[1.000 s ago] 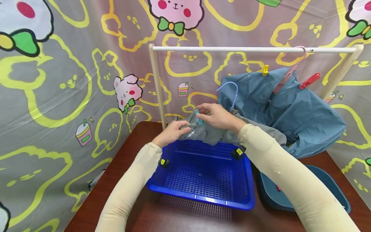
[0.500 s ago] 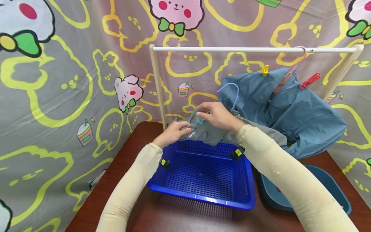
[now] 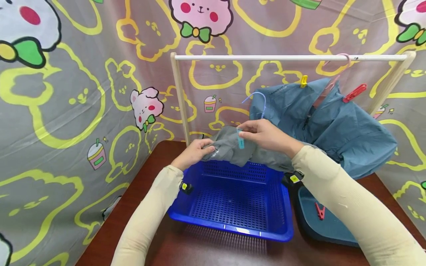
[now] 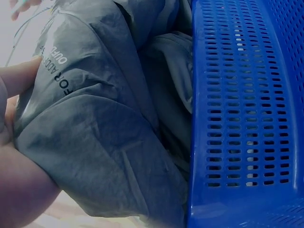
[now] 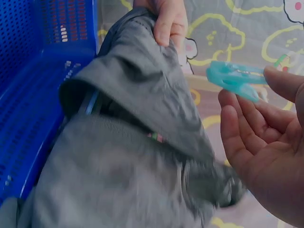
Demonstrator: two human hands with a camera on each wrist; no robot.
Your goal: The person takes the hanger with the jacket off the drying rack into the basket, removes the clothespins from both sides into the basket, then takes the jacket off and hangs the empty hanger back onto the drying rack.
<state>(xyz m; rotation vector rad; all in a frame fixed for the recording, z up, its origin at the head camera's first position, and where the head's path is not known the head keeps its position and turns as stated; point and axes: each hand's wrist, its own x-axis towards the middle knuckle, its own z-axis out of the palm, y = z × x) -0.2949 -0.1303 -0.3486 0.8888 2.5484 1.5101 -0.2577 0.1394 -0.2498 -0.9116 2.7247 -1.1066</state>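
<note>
Pinching a slim turquoise plastic clothespin (image 3: pixel 241 141) in my right hand (image 3: pixel 269 136), centre of frame | its long axis near upright, left of my palm | my left hand (image 3: pixel 193 152) grips a crumpled grey fabric garment (image 3: pixel 228 143), left of centre | right hand nearer clothespin

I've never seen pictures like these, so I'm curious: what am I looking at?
There's no robot here, only a person. The left grip, a bare hand, holds grey cloth; the right grip, also bare, pinches a turquoise peg. The wide picture is taken from the person's head. The close-up with printed letters is from the left wrist; the one with the peg up close is from the right wrist. On the table sit a basket and, beside it, a tub with a red peg inside. Behind, a blue garment hangs from a rack.
</note>
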